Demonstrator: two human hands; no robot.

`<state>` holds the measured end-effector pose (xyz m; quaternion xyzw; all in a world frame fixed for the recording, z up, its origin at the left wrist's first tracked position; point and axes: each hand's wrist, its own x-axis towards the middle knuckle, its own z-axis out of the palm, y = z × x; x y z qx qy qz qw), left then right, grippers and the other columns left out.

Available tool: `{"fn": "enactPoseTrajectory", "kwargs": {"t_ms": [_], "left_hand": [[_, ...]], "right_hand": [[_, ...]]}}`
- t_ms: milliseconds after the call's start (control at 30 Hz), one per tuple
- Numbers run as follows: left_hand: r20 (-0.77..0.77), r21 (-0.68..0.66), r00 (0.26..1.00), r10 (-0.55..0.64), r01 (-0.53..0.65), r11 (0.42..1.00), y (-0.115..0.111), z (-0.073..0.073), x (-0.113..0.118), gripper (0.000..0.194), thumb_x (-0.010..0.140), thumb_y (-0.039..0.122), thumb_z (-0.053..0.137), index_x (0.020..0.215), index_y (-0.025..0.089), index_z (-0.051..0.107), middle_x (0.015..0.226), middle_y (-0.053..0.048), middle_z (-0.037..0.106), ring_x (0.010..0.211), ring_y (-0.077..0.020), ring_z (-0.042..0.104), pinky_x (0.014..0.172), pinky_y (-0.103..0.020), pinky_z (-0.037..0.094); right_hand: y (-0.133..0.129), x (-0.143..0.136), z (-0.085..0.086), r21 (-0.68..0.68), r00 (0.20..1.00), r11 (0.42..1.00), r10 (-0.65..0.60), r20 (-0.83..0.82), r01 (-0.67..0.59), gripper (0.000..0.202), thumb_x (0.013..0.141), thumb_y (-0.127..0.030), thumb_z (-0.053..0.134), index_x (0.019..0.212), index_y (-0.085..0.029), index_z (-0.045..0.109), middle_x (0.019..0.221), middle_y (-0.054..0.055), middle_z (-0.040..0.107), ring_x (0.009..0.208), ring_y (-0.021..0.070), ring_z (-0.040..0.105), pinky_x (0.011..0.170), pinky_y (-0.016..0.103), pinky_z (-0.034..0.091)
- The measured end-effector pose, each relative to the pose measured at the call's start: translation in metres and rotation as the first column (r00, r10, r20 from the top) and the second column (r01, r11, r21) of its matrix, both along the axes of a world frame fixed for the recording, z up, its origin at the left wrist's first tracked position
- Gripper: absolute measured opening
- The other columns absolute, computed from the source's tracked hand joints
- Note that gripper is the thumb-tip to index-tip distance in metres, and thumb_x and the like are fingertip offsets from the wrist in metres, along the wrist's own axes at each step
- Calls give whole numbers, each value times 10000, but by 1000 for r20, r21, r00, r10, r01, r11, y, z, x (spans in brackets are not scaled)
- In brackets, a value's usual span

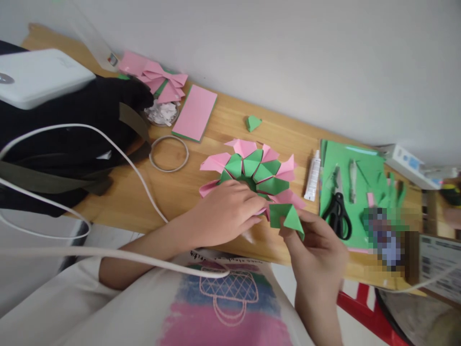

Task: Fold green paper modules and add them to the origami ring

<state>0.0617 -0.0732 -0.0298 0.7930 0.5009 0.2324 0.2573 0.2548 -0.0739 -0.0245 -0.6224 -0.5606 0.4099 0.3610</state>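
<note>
A ring-shaped paper flower (255, 166), made of folded green pieces with pink petals round the outside, lies on the wooden table. My left hand (228, 214) reaches over its near side, fingers closed on the near rim and covering part of it. Between the thumb and fingers of my right hand (317, 245) is a folded green paper piece (283, 216), held beside the ring's near right edge. Whether this piece touches the ring I cannot tell. A small loose green folded piece (253, 123) sits behind the flower.
On the right are a glue tube (312, 175), black scissors (337, 211) and green sheets (355, 154). Leftward lie a pink paper stack (195, 113), a tape-like ring (153, 161), paper scraps (162, 113) and a black bag (82, 110). A white cable (135, 166) crosses the left side.
</note>
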Motion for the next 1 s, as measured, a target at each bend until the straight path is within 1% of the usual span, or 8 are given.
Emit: {"fn": "enactPoseTrajectory", "kwargs": {"t_ms": [133, 267, 433, 633, 700, 833, 933, 1000], "left_hand": [[-17, 27, 1000, 14, -14, 1000, -1, 0, 0, 119, 938, 210, 565, 1035, 161, 613, 938, -46, 711, 902, -212, 636, 813, -351, 455], [-41, 43, 999, 7, -5, 999, -1, 1, 0, 136, 936, 210, 565, 1053, 155, 608, 947, -55, 714, 908, -218, 643, 810, -356, 460], [-38, 25, 999, 3, -2, 1000, -1, 0, 0, 108, 932, 214, 574, 1013, 159, 621, 957, -53, 717, 912, -218, 643, 818, -356, 461], [-9, -8, 1000, 8, -8, 1000, -1, 1, 0, 54, 931, 202, 571, 938, 176, 617, 899, -26, 702, 885, -205, 632, 807, -346, 453], [2, -22, 1000, 4, -4, 1000, -1, 2, 0, 70, 943, 202, 551, 958, 189, 618, 916, -20, 704, 903, -202, 631, 818, -346, 451], [2, 23, 1000, 19, -19, 1000, -3, -1, -1, 112, 946, 185, 527, 1015, 212, 610, 951, -8, 705, 934, -195, 631, 840, -344, 447], [-17, 52, 999, 27, -26, 998, -3, -5, -1, 136, 953, 190, 486, 1004, 218, 609, 960, -18, 708, 903, -189, 642, 814, -335, 458], [-51, 85, 998, 33, -29, 996, -4, -7, -1, 165, 964, 223, 454, 1010, 220, 612, 954, -29, 715, 874, -197, 650, 785, -339, 472]], "right_hand": [[4, -2, 2, -72, 998, 997, -16, -53, 12, 168, 730, -279, 770, 876, -205, 736, 678, 5, 689, 524, 120, 581, 480, 242, 482], [7, -2, 2, -88, 996, 996, -6, -90, -2, 136, 728, -301, 783, 793, -196, 725, 571, -21, 641, 453, 105, 542, 431, 229, 455], [8, 0, -2, -72, 993, 997, 3, -114, -12, 133, 730, -290, 773, 825, -205, 736, 618, -16, 665, 461, 102, 543, 434, 230, 460], [14, 2, -3, 32, 990, 999, 1, -142, 3, 53, 705, -221, 741, 755, -212, 723, 558, -36, 584, 508, 113, 526, 545, 272, 489], [15, 3, -2, 55, 988, 998, 8, -156, 1, 48, 700, -220, 736, 738, -212, 710, 562, -38, 578, 514, 113, 517, 560, 276, 487], [8, 10, -6, 111, 989, 994, 32, -144, -16, 59, 785, -264, 686, 759, -210, 684, 633, -21, 609, 572, 124, 552, 577, 267, 483], [3, 25, -18, 204, 998, 978, -38, -55, 48, 128, 857, -316, 624, 811, -202, 662, 728, 4, 652, 669, 142, 605, 650, 277, 498], [4, 43, -29, 274, 980, 948, -187, 71, 161, 191, 875, -373, 591, 863, -190, 643, 763, 21, 665, 694, 156, 623, 670, 289, 503]]}}
